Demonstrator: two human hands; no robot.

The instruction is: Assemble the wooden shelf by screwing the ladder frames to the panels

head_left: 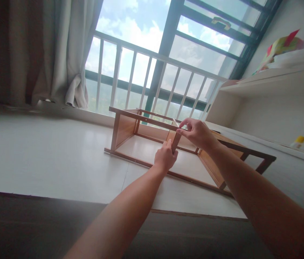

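A light wooden frame [122, 131] of rails and side panels lies on a white platform [46, 158] in front of the window. Between my hands stands a short wooden slat [176, 141], upright and leaning slightly, its top against the frame's upper rail. My left hand [165, 156] is closed around the slat's lower part. My right hand [197, 133] pinches the slat's top end where it meets the rail. Both forearms reach in from the bottom of the view.
A darker wooden frame piece [259, 158] lies behind to the right. The window [152, 72] has a white railing, with a beige curtain [60, 54] on the left. A white shelf [276, 77] at right carries colourful items. A small yellow object [299, 141] sits far right.
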